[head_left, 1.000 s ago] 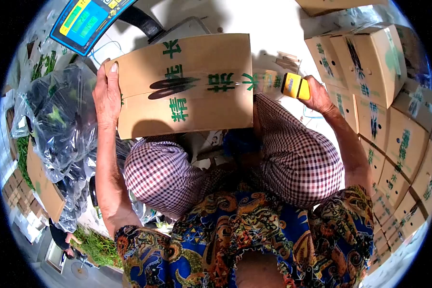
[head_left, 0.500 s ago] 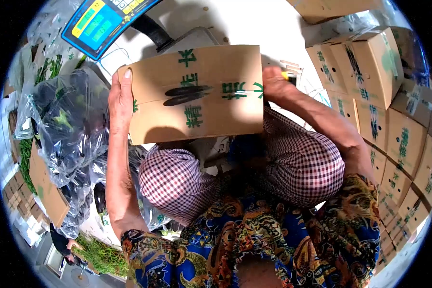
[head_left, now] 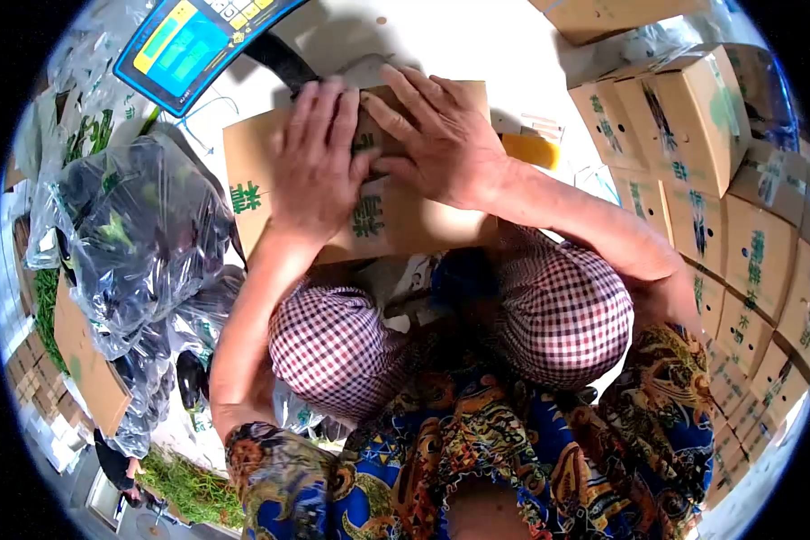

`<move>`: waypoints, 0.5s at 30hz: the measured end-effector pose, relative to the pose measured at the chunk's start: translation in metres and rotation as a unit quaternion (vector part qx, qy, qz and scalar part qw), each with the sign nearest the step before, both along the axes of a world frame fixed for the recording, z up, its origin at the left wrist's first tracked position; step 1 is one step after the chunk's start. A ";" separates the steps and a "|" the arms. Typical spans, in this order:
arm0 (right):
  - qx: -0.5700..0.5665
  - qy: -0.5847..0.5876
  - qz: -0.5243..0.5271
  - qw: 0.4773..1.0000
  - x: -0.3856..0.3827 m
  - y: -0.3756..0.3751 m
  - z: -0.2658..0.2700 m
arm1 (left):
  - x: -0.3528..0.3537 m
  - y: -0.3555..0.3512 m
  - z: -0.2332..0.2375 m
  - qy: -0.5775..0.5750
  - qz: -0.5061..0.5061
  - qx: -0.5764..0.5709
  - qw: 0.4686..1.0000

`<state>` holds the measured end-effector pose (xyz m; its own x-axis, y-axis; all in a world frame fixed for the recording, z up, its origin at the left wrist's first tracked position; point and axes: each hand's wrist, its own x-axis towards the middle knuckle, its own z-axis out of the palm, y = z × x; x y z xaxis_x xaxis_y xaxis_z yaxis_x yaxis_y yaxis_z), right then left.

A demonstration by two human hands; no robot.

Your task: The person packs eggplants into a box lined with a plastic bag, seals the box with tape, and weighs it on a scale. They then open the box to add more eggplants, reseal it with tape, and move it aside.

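A brown cardboard box (head_left: 432, 229) with green printed characters lies before my knees, a seam running across its upper face. My left hand (head_left: 318, 166) is spread on the left half of that face, slightly blurred. On the right half lies my right hand (head_left: 445, 144), fingers stretched toward the far edge. The two thumbs are close together near the middle. Just right of the box is a yellow object (head_left: 531, 151), partly hidden by my right forearm.
A scale with a blue-framed display (head_left: 193, 45) stands at upper left. Clear plastic bags of dark eggplants (head_left: 139, 234) fill the left side. Stacked printed cartons (head_left: 684, 121) line the right. A person (head_left: 115, 468) is at lower left, near green vegetables (head_left: 184, 477).
Both hands have moved from the box's ends onto its upper face. A different face with other lettering now shows upward, and more of the yellow object is visible.
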<state>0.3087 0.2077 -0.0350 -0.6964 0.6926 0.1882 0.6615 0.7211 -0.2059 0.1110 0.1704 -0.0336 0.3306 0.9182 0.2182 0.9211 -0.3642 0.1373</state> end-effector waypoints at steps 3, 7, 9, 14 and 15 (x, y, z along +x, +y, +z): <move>0.100 -0.229 -0.021 0.968 0.006 0.012 0.001 | 0.010 0.016 0.011 -0.012 -0.009 -0.007 1.000; 0.002 -0.083 -0.067 0.994 0.034 0.005 0.008 | -0.038 0.013 0.002 0.017 -0.001 -0.008 1.000; -0.075 0.176 -0.148 0.970 0.039 0.002 0.005 | -0.064 0.002 0.005 0.006 0.118 -0.079 0.990; -0.417 0.539 -0.253 0.687 0.044 0.011 -0.048 | -0.077 0.001 -0.011 -0.726 0.196 -0.248 0.610; -0.493 0.616 -0.267 0.553 0.044 0.018 -0.055 | -0.082 0.002 -0.022 -0.795 0.136 -0.256 0.533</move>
